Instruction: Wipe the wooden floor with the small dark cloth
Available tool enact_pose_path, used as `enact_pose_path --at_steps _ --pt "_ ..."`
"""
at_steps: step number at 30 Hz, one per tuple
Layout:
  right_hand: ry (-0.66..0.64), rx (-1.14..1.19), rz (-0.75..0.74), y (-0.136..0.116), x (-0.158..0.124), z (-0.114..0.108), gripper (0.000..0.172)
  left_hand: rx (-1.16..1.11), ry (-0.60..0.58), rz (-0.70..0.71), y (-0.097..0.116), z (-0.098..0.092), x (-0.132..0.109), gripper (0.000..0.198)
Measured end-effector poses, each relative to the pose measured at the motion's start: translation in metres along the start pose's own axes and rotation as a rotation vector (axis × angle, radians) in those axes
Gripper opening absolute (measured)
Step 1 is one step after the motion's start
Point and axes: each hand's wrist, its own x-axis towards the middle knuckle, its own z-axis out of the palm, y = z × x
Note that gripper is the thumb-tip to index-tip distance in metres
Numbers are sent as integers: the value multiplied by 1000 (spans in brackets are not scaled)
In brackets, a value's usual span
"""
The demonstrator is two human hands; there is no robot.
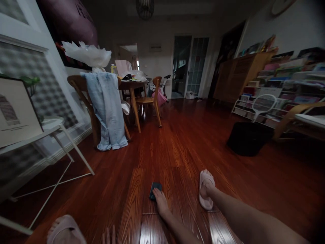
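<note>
My right hand (160,200) reaches forward and low over the red wooden floor (177,149). Its fingers rest on a small dark teal pad (155,189), pressing it flat against the boards. Only the fingertips of my left hand (109,235) show at the bottom edge; they are apart and hold nothing. My right leg stretches out to the right of the arm and ends in a pink slipper (205,191). A second pink slipper (64,230) is at the bottom left.
A white folding side table (54,127) with a framed print (15,112) stands at left. Beyond it are a wooden chair draped with blue jeans (109,112) and a dining table (130,86). A black bag (247,138) and a bookshelf (276,91) sit at right.
</note>
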Motion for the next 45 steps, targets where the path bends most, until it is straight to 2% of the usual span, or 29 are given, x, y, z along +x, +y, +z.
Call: enact_pose_path --at_steps 4,6,8,10,12,15,18,20,22,25,27,28,29,31,35,37,39,40,42,45 --pt "15 -20 -45 -2 -5 -4 62 -75 -39 -19 6 -12 8 48" --pt "-31 -36 -84 -14 -14 3 57 -74 -5 -25 13 -17 10 51" --pt "-117 -31 -173 -34 -29 20 59 -63 15 -35 26 -15 2 50" --pt "-205 1 -301 -59 -49 42 65 -54 -1 -37 47 -4 -22 49" --pt "-262 42 -402 -82 -64 61 71 -27 -3 -14 77 13 -56 60" --pt "-263 72 -434 -96 -59 66 78 -24 -33 0 126 39 -110 53" --pt "-181 -13 -300 -71 -25 40 76 -9 -35 -49 167 51 -144 56" --pt "-100 -135 -128 -32 -2 13 72 21 -16 -103 187 50 -153 59" --pt "0 -245 38 18 12 -10 68 36 0 -131 198 46 -155 59" --pt "141 -328 157 85 10 -25 60 15 6 -130 203 41 -154 59" --pt "220 -352 214 102 0 -17 62 4 10 -141 202 40 -154 59" --pt "245 -355 236 99 -6 -9 64 0 10 -147 202 41 -154 59" --pt "254 -350 240 89 -13 2 66 -4 8 -152 202 41 -155 59" --pt "209 -309 154 50 -27 28 68 -11 -4 -163 202 41 -155 59" --pt "-13 -158 -256 -48 -58 78 61 -16 -29 -198 206 38 -154 60" --pt "-126 -98 -482 -78 -66 90 61 -7 -40 -205 207 38 -154 60" --pt "-212 -74 -649 -87 -60 87 66 0 -53 -204 207 40 -154 60" --pt "-233 -80 -676 -83 -51 80 68 1 -55 -203 207 41 -154 61" --pt "-214 -123 -598 -59 -26 59 64 -1 -47 -203 206 45 -154 62" --pt "-53 -215 -262 9 10 17 58 -14 -27 -202 204 50 -155 62"
